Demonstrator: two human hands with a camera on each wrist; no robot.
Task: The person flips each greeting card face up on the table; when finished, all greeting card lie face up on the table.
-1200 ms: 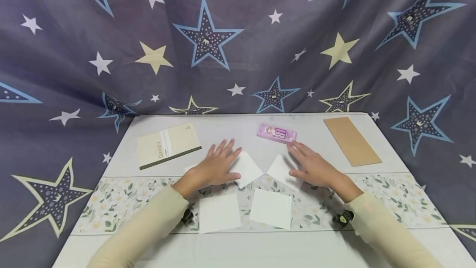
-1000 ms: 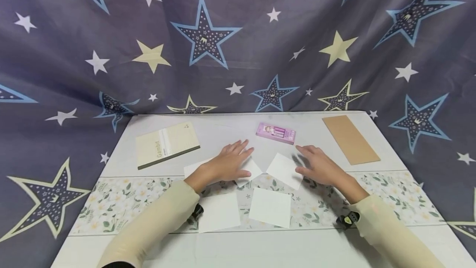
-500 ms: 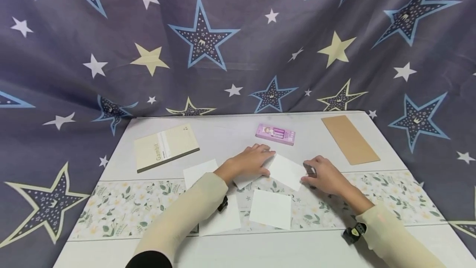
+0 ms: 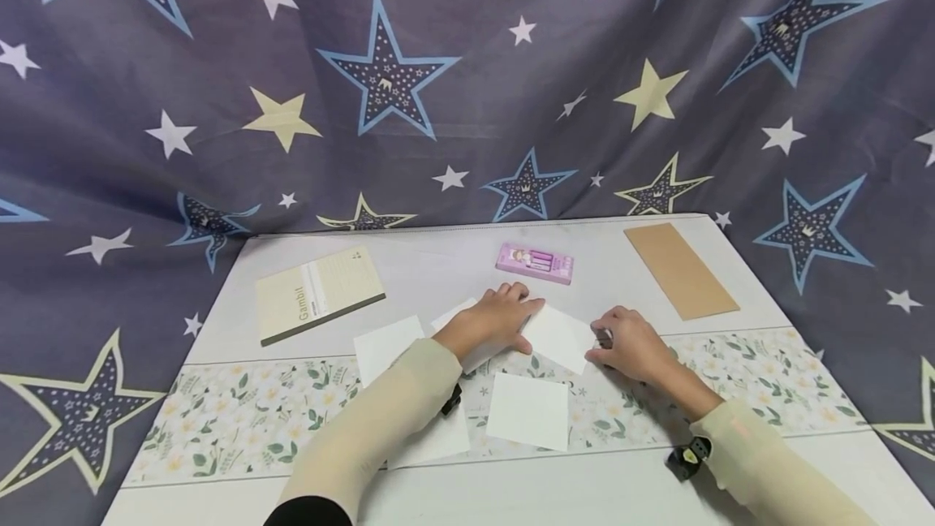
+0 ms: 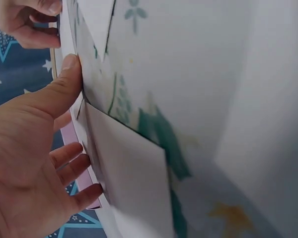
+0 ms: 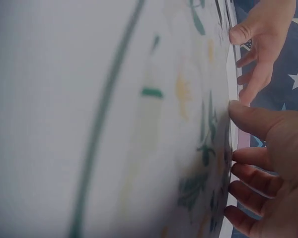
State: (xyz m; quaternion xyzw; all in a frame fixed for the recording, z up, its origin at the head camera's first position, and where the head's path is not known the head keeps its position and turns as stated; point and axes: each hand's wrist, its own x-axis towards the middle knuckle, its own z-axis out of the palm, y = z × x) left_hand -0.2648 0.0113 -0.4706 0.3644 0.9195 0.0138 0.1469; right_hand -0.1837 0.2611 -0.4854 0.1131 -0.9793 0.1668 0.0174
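The left hand (image 4: pixel 500 316) is lying over the left edge of a white paper square (image 4: pixel 561 337) near the middle of the table (image 4: pixel 431 262), its fingers curling slightly and its thumb touching the sheet's near corner; in the left wrist view the thumb (image 5: pixel 64 84) is pressing against a sheet's edge while the fingers are bending loosely beside a second white sheet (image 5: pixel 134 183), so the hand is resting on paper rather than clutching it. The right hand (image 4: pixel 628 341) is sitting at the right edge of the same square with its fingers curling inward, and the fingertips seem to be touching the paper's border, though whether they are actually pinching it cannot be told. A partly covered white sheet (image 4: pixel 456 316) is peeking out from under the left hand, another white sheet (image 4: pixel 383 345) is lying further left, and two more are lying nearer the person, one (image 4: pixel 527 411) in the open on the floral strip (image 4: pixel 248 408) and one (image 4: pixel 438 438) half hidden by the left sleeve. At the back of the table a beige notebook (image 4: pixel 317 293) is lying on the left, a small pink box (image 4: pixel 535 262) in the middle, and a brown card strip (image 4: pixel 679 269) on the right.
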